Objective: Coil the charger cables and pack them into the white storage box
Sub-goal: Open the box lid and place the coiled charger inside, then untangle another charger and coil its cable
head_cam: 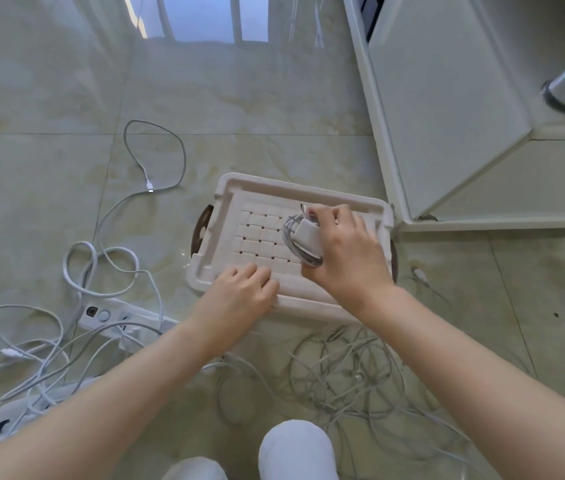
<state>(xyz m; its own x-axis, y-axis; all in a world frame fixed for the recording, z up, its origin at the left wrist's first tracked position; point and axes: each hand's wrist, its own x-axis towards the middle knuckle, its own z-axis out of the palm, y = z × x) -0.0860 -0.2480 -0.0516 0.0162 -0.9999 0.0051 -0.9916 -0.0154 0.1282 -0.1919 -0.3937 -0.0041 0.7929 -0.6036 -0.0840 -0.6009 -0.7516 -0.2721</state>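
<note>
We saw the white plastic storage box (229, 199) sitting on the glossy pale marble floor (49, 81) with its woven-pattern lid (260, 237) on. Dark brown handles (201, 233) showed at the short ends. The box's right end lay just beside the base corner of a white cabinet (447, 116), so that side was tight. Beyond the far rim and off to the far left the tiles lay open. The near edge was crowded by a tangle of thin grey cables (343, 375) spread on the floor between the box and the person's white-trousered knees (296, 448). To the left, loose white cables (49, 358) ran over a white power strip (108, 315), and one long white cable (156, 150) looped away on its own, well apart from the box.

The right hand (347, 251) hovered over the right half of the lid, its fingers (319, 216) curled round a coiled grey-white charger cable (291, 240) with a white square plug (305, 230) tucked against the coil. The coil was above the lid, not inside the box. The left hand (239, 296) rested on the lid's near rim with its fingers bent and knuckles up. We could not tell whether it gripped the rim or merely pressed on it, as the thumb was hidden.
</note>
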